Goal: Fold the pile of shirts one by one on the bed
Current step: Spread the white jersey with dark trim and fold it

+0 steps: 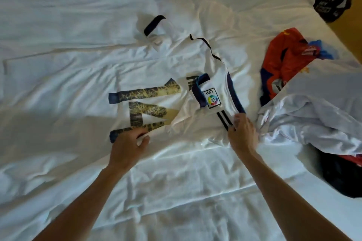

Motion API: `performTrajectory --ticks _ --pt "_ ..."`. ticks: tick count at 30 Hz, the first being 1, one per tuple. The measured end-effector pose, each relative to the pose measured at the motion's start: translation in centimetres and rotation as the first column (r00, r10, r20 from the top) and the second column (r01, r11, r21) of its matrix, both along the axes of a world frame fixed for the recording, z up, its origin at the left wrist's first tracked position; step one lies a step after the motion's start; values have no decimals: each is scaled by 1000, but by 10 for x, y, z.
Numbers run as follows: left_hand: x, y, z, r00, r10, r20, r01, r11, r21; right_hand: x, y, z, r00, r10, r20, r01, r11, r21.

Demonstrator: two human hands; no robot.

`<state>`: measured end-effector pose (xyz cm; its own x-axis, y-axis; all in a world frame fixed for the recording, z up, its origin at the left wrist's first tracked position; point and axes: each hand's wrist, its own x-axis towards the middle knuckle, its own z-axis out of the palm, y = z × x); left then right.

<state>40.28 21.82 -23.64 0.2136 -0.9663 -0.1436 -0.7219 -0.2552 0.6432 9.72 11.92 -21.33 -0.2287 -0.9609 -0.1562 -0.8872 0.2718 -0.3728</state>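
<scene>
White jersey (148, 92) lies spread flat, back side up, on the bed (176, 191), collar end toward the right, hem toward the left. The flat spread gives straight fold lines. The near sleeve (209, 94) is already turned in over the back, with its badge patch facing up.

Left hand (128, 144): fingers curled, pinching the near side edge of the jersey by the large number. Right hand (242, 135): fingers curled on the near shoulder edge, next to the three black stripes. Both grips closed on fabric. Judgement: two holds along one edge keep that edge taut, so the near side can be carried over in one straight fold.

Far sleeve (152, 27) is not yet folded; its dark cuff stands up loose.

Material: thin, smooth, slightly shiny knit, drapes softly, wrinkles easily. The printed number is gold, cracked, with a dark outline. Navy trim at collar and cuffs.

The pile (305, 103) waits at the right of the bed, well apart from the jersey: a crumpled white shirt over an orange-red one (284, 60). Bedding is white, quilted, creased.
</scene>
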Motion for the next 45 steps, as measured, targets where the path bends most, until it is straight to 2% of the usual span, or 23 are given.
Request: performTrajectory --ticks 1,3,5,8,11,15,17,19,21,23,25,27,30,33,36,37,41,45 --pt "3 7 2 1000 0 22 0 1000 -5 8 9 -3 997 36 -62 -41 996 -75" --pt "11 25 4 991 -16 135 20 999 -25 33 29 -5 962 223 -158 -254 943 -214" --pt "25 50 3 967 -62 248 76 996 -46 68 50 -8 886 440 -146 -464 841 -278" --pt "52 90 -4 935 -71 346 94 994 -49 120 72 -17 731 680 -59 -670 697 -255" --pt "74 122 -5 908 6 419 24 998 -66 162 84 -22 618 786 -30 -780 607 -152" --pt "100 150 3 872 29 489 -44 999 20 192 84 -23 561 827 -44 -827 557 -77" --pt "120 159 7 877 58 476 -90 995 45 199 80 -24 542 837 -74 -840 539 -57" --pt "143 160 14 900 178 397 -212 976 43 205 73 -24 531 842 -101 -846 533 -7" --pt "167 149 28 890 331 314 -352 936 12 211 64 -24 528 842 -109 -843 536 57" --pt "194 136 37 874 412 257 -425 905 -4 217 56 -22 553 825 -116 -820 563 97" --pt "218 128 43 855 471 218 -496 865 76 224 53 -20 600 792 -113 -784 611 113" --pt "234 128 46 814 560 154 -580 798 165 232 55 -18 626 770 -122 -761 638 122" --pt "246 133 46 695 719 13 -698 670 251 243 64 -13 583 808 -88 -797 590 133" --pt "260 138 39 607 783 -135 -749 620 234 252 64 -11 565 825 -12 -822 564 79" --pt "272 141 32 557 764 -326 -752 631 194 256 54 -12 650 752 111 -751 657 -56" --pt "275 141 28 561 754 -342 -750 638 176 257 51 -13 665 736 127 -732 676 -79" --pt "273 141 13 656 730 -191 -718 682 138 264 51 -19 650 759 51 -760 650 13" --pt "270 128 19 705 702 -98 -702 711 38 267 46 -18 677 734 42 -727 677 -118"
